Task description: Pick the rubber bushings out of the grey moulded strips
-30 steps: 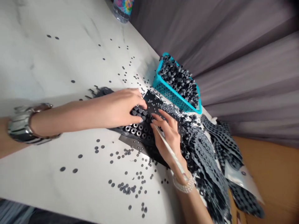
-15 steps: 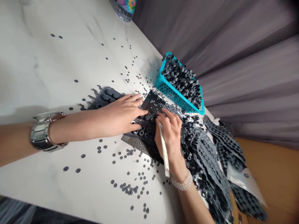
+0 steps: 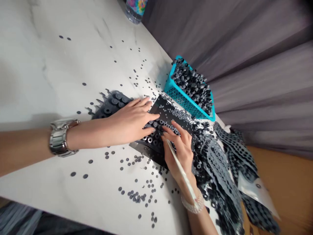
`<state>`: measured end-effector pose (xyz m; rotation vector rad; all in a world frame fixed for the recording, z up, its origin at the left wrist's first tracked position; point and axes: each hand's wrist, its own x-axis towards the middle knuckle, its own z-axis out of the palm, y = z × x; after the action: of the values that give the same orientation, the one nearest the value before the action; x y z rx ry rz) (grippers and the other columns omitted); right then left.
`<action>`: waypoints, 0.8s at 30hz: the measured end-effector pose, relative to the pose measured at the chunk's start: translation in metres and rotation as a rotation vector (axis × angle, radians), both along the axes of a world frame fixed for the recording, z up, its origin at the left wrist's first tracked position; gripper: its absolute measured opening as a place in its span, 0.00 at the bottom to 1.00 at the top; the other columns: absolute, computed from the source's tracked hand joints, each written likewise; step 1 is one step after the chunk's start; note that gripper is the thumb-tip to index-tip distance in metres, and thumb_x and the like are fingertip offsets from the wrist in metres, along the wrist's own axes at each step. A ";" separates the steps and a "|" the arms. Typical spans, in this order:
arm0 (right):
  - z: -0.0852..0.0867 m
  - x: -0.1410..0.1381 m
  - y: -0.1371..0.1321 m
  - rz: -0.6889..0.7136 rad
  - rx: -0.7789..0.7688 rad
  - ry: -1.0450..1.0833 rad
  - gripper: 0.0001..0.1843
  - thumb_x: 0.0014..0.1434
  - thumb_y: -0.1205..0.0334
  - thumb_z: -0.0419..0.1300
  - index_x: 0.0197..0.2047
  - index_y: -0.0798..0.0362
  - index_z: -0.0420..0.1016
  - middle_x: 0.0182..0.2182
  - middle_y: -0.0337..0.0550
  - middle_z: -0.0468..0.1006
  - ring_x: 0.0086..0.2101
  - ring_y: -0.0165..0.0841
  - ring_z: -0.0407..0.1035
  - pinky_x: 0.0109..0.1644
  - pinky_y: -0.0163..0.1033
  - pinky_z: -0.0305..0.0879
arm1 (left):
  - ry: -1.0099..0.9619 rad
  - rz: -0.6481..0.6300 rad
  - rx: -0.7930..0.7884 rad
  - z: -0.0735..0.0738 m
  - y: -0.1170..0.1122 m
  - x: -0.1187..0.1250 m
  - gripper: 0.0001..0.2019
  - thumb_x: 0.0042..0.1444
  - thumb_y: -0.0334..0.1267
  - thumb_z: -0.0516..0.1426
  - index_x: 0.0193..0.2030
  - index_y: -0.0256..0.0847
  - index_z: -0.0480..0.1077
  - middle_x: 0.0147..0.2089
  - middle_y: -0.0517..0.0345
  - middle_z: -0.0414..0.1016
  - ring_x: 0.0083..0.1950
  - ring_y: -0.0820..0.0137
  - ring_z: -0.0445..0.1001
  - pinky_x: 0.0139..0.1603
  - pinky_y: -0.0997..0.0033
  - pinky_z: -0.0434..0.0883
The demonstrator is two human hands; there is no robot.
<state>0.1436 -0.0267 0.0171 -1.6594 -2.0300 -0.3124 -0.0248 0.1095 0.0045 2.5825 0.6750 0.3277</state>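
Note:
A dark rubber sheet with rows of round moulded pieces (image 3: 117,99) lies across the table on a black mat (image 3: 160,103). My left hand (image 3: 138,120) rests flat on the sheet, fingers spread, covering its middle. At the sheet's right part, my right hand (image 3: 179,148) is closed in a pen-like grip on a slim white stick-like tool (image 3: 182,171). The tool's rear end lies over the wrist by the beaded bracelet. Its working tip is hidden by the fingers. Ring-shaped pieces (image 3: 149,139) show in the sheet between my hands.
A turquoise basket (image 3: 187,103) heaped with short dark tubes stands at the back. Small dark discs (image 3: 137,196) lie scattered over the white table. Loose rings and perforated rubber sheets (image 3: 217,163) pile up at the right. A bottle (image 3: 134,14) stands at the far edge.
My right hand has turned and shifted slightly right, and its fingers have spread a little from the sheet. The white tool now leans further right. My left hand stays on the sheet.

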 end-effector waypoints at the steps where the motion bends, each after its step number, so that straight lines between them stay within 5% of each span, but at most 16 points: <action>1: 0.000 -0.002 0.000 0.013 0.001 -0.010 0.09 0.60 0.74 0.59 0.40 0.49 0.69 0.46 0.46 0.81 0.56 0.40 0.69 0.54 0.49 0.64 | -0.003 0.011 0.011 -0.001 -0.001 0.001 0.27 0.64 0.50 0.49 0.66 0.42 0.62 0.74 0.43 0.49 0.75 0.53 0.40 0.71 0.50 0.44; 14: 0.000 0.000 0.007 0.076 -0.018 -0.237 0.09 0.61 0.74 0.59 0.42 0.51 0.67 0.47 0.47 0.82 0.55 0.42 0.70 0.56 0.49 0.63 | 0.057 0.020 0.019 0.002 -0.004 0.002 0.28 0.64 0.50 0.50 0.67 0.41 0.61 0.74 0.43 0.48 0.75 0.55 0.39 0.72 0.52 0.43; 24: -0.002 0.000 0.001 0.055 -0.018 -0.112 0.10 0.61 0.73 0.59 0.43 0.50 0.68 0.48 0.47 0.80 0.57 0.42 0.68 0.55 0.50 0.65 | 0.033 0.023 0.042 -0.002 -0.004 0.002 0.28 0.63 0.51 0.50 0.67 0.43 0.61 0.74 0.47 0.49 0.75 0.54 0.41 0.71 0.52 0.45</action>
<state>0.1433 -0.0257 0.0154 -1.6272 -2.1625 -0.3765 -0.0229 0.1055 0.0024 2.6269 0.7178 0.3110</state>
